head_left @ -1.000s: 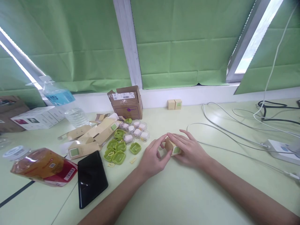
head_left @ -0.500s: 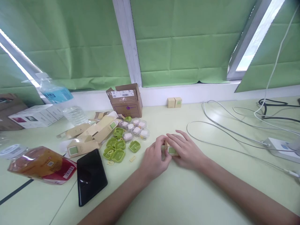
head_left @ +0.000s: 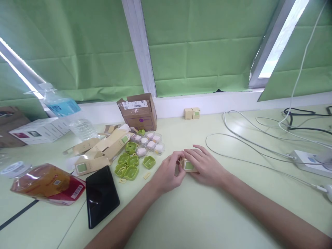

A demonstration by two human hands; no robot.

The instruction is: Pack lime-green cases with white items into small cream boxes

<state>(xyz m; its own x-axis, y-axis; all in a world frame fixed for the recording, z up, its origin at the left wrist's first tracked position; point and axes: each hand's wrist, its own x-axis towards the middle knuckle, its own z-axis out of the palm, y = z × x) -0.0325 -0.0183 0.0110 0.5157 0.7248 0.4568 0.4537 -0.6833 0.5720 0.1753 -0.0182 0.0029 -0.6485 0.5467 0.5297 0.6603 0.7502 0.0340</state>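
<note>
In front of me on the table, a small kraft cardboard box (head_left: 188, 166) with a green label lies under my right hand (head_left: 206, 166), whose fingers wrap over its top. My left hand (head_left: 169, 173) is at the box's left end, thumb and fingers curled together around that edge. They seem to pinch a flap there, though the fingers hide most of it. Left of my hands lie several green silicone cases (head_left: 131, 172) and a cluster of clear round containers with pale contents (head_left: 150, 145). A small yellow piece (head_left: 146, 175) lies close to my left forearm.
Two small kraft boxes (head_left: 192, 113) stand by the wall, near an opened brown carton (head_left: 141, 112). Flattened packaging (head_left: 103, 148), a black tablet (head_left: 101, 197), a drink bottle (head_left: 49, 183) and a water bottle (head_left: 67, 110) fill the left. Cables (head_left: 249, 138) and a power strip (head_left: 308, 160) lie right.
My left hand has shifted slightly left, its fingers drawing away from the box's body at the left end. My right hand stays on the box. The view has turned a little.
</note>
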